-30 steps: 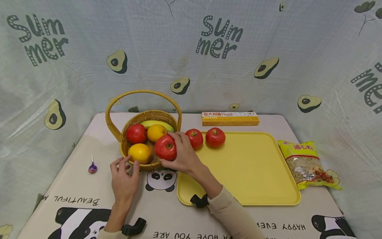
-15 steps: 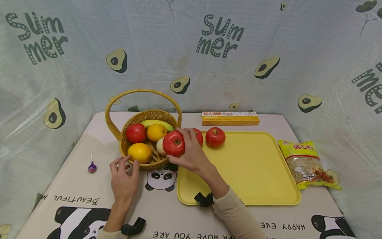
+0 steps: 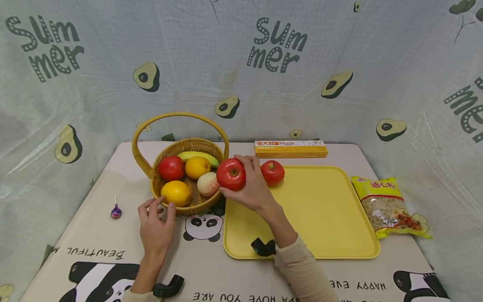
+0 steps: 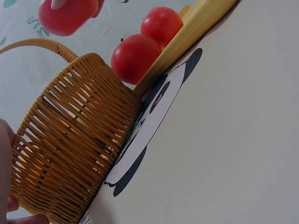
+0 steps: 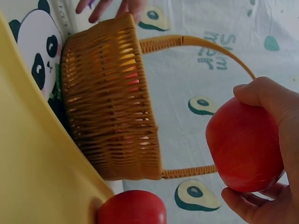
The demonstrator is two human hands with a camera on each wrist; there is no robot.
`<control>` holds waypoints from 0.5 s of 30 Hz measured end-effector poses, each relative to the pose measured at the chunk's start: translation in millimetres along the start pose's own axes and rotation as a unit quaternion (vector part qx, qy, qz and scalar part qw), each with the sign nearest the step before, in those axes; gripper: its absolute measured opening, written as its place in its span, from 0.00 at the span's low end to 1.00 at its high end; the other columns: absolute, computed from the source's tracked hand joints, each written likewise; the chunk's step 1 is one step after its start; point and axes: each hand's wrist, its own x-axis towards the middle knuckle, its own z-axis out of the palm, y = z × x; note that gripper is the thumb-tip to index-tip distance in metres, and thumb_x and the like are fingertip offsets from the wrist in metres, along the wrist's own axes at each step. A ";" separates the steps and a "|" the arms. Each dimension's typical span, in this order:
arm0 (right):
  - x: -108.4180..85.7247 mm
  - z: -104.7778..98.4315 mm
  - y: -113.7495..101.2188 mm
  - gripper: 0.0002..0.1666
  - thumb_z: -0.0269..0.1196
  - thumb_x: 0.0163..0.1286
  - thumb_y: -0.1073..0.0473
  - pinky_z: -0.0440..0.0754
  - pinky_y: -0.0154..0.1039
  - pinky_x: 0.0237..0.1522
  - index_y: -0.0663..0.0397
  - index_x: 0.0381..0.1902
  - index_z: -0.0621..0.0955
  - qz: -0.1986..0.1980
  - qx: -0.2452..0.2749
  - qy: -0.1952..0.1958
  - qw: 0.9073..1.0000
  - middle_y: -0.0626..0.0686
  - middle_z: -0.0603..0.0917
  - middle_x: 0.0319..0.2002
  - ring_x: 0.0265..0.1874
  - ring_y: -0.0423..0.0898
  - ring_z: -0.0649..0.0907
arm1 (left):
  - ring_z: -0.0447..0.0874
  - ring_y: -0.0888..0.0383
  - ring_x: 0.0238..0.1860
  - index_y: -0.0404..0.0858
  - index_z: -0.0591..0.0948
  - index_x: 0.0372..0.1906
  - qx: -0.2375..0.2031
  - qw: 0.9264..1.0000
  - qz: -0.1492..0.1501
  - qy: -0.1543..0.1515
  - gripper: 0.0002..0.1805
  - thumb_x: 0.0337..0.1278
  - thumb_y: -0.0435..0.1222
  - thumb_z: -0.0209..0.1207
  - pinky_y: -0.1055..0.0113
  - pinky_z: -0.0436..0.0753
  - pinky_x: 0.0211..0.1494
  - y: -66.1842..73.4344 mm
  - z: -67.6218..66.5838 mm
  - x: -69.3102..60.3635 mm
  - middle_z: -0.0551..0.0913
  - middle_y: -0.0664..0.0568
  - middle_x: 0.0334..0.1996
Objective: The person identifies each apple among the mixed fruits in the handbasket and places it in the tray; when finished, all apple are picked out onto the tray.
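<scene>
In the head view, the right hand (image 3: 250, 186) grips a red apple (image 3: 231, 174), fingers and thumb curled round it, over the left side of the yellow tray (image 3: 320, 214), just beside the wicker basket (image 3: 194, 209). The left hand (image 3: 156, 222) rests at the basket's near left rim, its fingers loosely spread. Inside lie a red fruit (image 3: 171, 168), a banana (image 3: 198, 157), two orange-yellow fruits (image 3: 175, 193) and a pale, red-speckled peach (image 3: 207, 184); the handle (image 3: 181, 114) arches above them. A second apple (image 3: 273, 173) sits at the tray's far left. Behind stands a pasta box (image 3: 290, 149), a pasta bag (image 3: 388, 209) leans on the tray's right edge, and a lollipop (image 3: 116, 211) lies on the desk (image 3: 203, 264), left of the basket.

In the left wrist view, another apple (image 4: 135, 58) shows between the basket and that second apple, behind the tray's rim. The gripped apple hangs clear of both.

In the right wrist view, the basket's wall hides most of its fruit, and the left fingers reach over its far rim, blurred.
</scene>
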 end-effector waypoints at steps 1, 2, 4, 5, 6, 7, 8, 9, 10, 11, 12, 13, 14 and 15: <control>0.2 -1.7 0.7 0.51 0.77 0.49 0.48 0.84 0.51 0.54 0.47 0.69 0.66 0.002 -0.003 0.003 1.000 0.55 0.67 0.61 0.60 0.53 0.75 | 0.80 0.46 0.46 0.35 0.78 0.59 0.000 1.000 0.000 0.000 0.21 0.69 0.44 0.56 0.66 0.75 0.45 -0.1 0.0 0.0 0.70 0.39 0.61; 0.5 -3.4 1.5 0.51 0.77 0.49 0.47 0.84 0.52 0.54 0.46 0.69 0.66 0.005 -0.005 0.005 1.000 0.55 0.67 0.61 0.60 0.53 0.75 | 0.80 0.46 0.46 0.35 0.78 0.59 0.000 1.000 0.000 0.000 0.21 0.69 0.44 0.56 0.67 0.74 0.45 -0.1 -0.1 -0.1 0.69 0.39 0.61; 1.0 -7.1 2.6 0.51 0.76 0.50 0.47 0.84 0.52 0.54 0.45 0.69 0.66 0.009 -0.007 0.008 1.000 0.54 0.67 0.62 0.61 0.53 0.75 | 0.80 0.46 0.46 0.35 0.78 0.59 0.001 1.000 -0.001 -0.001 0.22 0.69 0.44 0.56 0.69 0.73 0.45 -0.1 -0.1 -0.1 0.69 0.39 0.61; 1.1 -8.8 3.2 0.51 0.76 0.50 0.47 0.84 0.52 0.54 0.45 0.69 0.66 0.011 -0.007 0.009 1.000 0.54 0.67 0.61 0.61 0.53 0.74 | 0.80 0.46 0.46 0.35 0.78 0.59 0.001 1.000 -0.002 -0.002 0.22 0.69 0.44 0.56 0.69 0.73 0.45 0.0 -0.2 -0.1 0.69 0.39 0.61; 1.3 -10.4 4.0 0.51 0.76 0.50 0.46 0.84 0.53 0.53 0.45 0.69 0.66 0.013 -0.006 0.011 1.000 0.55 0.67 0.61 0.61 0.53 0.74 | 0.80 0.46 0.46 0.35 0.78 0.59 0.001 1.000 -0.002 -0.002 0.22 0.69 0.44 0.56 0.69 0.73 0.45 0.1 -0.2 -0.1 0.69 0.39 0.61; 1.4 -12.0 4.6 0.51 0.76 0.50 0.47 0.85 0.53 0.53 0.45 0.69 0.66 0.014 -0.004 0.013 1.000 0.55 0.68 0.61 0.60 0.53 0.75 | 0.80 0.46 0.46 0.35 0.78 0.59 0.001 1.000 -0.002 -0.003 0.22 0.69 0.44 0.55 0.67 0.74 0.45 0.3 -0.3 0.0 0.69 0.39 0.61; 1.6 -13.5 5.5 0.51 0.76 0.50 0.46 0.85 0.52 0.53 0.44 0.69 0.66 0.016 -0.004 0.014 1.000 0.55 0.68 0.61 0.60 0.53 0.75 | 0.80 0.46 0.47 0.34 0.78 0.59 0.000 1.000 -0.003 -0.003 0.22 0.69 0.44 0.55 0.65 0.75 0.46 0.4 -0.3 0.0 0.69 0.39 0.61; 1.8 -15.0 6.1 0.51 0.76 0.50 0.47 0.85 0.52 0.52 0.44 0.69 0.66 0.015 -0.003 0.016 1.000 0.55 0.68 0.61 0.60 0.53 0.75 | 0.80 0.45 0.47 0.34 0.78 0.59 0.000 1.000 -0.003 -0.004 0.22 0.69 0.44 0.55 0.62 0.76 0.46 0.6 -0.5 0.0 0.69 0.39 0.61; 2.0 -16.4 6.8 0.51 0.76 0.50 0.47 0.85 0.52 0.52 0.44 0.69 0.66 0.015 -0.002 0.019 1.000 0.55 0.68 0.61 0.60 0.53 0.75 | 0.80 0.45 0.47 0.34 0.78 0.59 -0.002 1.000 -0.004 -0.005 0.22 0.69 0.44 0.55 0.59 0.77 0.47 0.7 -0.5 0.0 0.69 0.39 0.61; 2.2 -17.8 7.6 0.50 0.76 0.50 0.47 0.85 0.51 0.52 0.44 0.69 0.66 0.014 0.000 0.021 1.000 0.55 0.68 0.61 0.60 0.53 0.75 | 0.80 0.45 0.47 0.34 0.78 0.59 -0.003 1.000 -0.004 -0.005 0.22 0.69 0.44 0.55 0.57 0.78 0.47 0.9 -0.6 0.0 0.69 0.39 0.61; 2.3 -19.4 8.2 0.50 0.76 0.50 0.47 0.85 0.51 0.52 0.44 0.69 0.66 0.014 0.000 0.024 1.000 0.55 0.68 0.61 0.60 0.52 0.75 | 0.79 0.45 0.47 0.34 0.78 0.59 -0.003 1.000 -0.005 -0.005 0.22 0.69 0.44 0.55 0.55 0.79 0.48 1.0 -0.7 0.0 0.69 0.39 0.61; 2.4 -21.0 8.6 0.51 0.76 0.50 0.47 0.85 0.51 0.52 0.43 0.69 0.66 0.016 0.001 0.026 1.000 0.55 0.68 0.61 0.60 0.52 0.75 | 0.79 0.45 0.47 0.34 0.78 0.59 -0.004 1.000 -0.005 -0.005 0.22 0.69 0.44 0.55 0.54 0.79 0.48 1.1 -0.8 0.0 0.69 0.39 0.61; 2.4 -22.5 9.2 0.51 0.76 0.50 0.47 0.85 0.52 0.52 0.43 0.69 0.66 0.017 0.002 0.028 0.999 0.54 0.68 0.61 0.60 0.52 0.75 | 0.79 0.45 0.47 0.34 0.78 0.59 -0.004 1.000 -0.005 -0.005 0.22 0.69 0.44 0.55 0.54 0.79 0.48 1.1 -0.9 0.0 0.69 0.39 0.61; 2.3 -24.2 9.6 0.51 0.76 0.50 0.47 0.85 0.52 0.52 0.43 0.69 0.66 0.019 0.004 0.029 0.999 0.54 0.68 0.61 0.60 0.52 0.75 | 0.79 0.45 0.47 0.34 0.78 0.59 -0.004 1.000 -0.006 -0.005 0.22 0.69 0.44 0.55 0.55 0.79 0.47 1.1 -0.9 -0.1 0.69 0.39 0.61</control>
